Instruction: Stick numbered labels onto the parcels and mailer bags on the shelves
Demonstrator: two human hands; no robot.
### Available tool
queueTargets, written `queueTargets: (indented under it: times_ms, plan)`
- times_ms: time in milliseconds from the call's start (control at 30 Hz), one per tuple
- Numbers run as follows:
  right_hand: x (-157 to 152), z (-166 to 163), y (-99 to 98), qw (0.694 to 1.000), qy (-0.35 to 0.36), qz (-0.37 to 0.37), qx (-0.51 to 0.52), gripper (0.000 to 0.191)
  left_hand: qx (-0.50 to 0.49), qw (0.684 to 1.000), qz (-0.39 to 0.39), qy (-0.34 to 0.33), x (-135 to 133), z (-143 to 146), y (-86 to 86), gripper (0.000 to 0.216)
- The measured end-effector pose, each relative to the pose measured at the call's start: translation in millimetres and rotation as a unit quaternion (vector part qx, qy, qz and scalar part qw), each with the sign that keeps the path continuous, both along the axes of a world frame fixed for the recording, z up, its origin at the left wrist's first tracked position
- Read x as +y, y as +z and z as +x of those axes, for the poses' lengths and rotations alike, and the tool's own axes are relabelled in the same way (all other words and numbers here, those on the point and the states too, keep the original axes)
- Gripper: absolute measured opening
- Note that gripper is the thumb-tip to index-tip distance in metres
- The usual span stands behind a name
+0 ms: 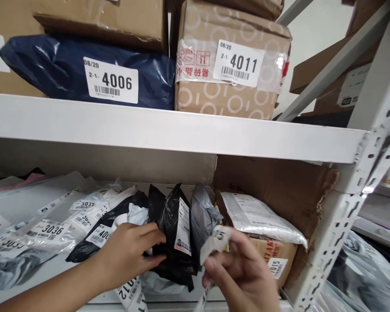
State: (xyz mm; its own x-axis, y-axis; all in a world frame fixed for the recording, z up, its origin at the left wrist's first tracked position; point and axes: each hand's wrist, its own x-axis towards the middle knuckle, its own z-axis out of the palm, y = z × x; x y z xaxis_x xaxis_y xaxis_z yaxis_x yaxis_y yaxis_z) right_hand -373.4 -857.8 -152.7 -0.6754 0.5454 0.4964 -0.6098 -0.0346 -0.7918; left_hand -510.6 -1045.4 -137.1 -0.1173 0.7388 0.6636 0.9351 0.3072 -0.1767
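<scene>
My left hand rests with fingers spread against a black plastic mailer bag that stands upright on the lower shelf, pressing its side. A white label runs down the bag's front. My right hand pinches a small white numbered sticker between thumb and fingers, just right of the black bag and in front of a grey mailer bag. Under my left wrist lies another white label reading 12.
Several clear and black mailer bags with numbered labels (3036, 3037) lie to the left. A torn cardboard box with a white parcel sits right. Upper shelf holds a navy bag 4006 and box 4011. A perforated steel upright stands at right.
</scene>
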Motion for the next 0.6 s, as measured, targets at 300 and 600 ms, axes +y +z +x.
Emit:
queueTargets:
  times_ms: [300, 600]
  plan:
    - [-3, -63, -11.6, 0.949, 0.233, -0.005, -0.211, 0.053, 0.123, 0.992, -0.016, 0.002, -7, 15, -4.2, 0.025]
    - [-17, -72, -14.6, 0.928, 0.058, 0.264, -0.255, 0.009, 0.210, 0.975, -0.067, 0.009, -5, 21, -9.1, 0.030]
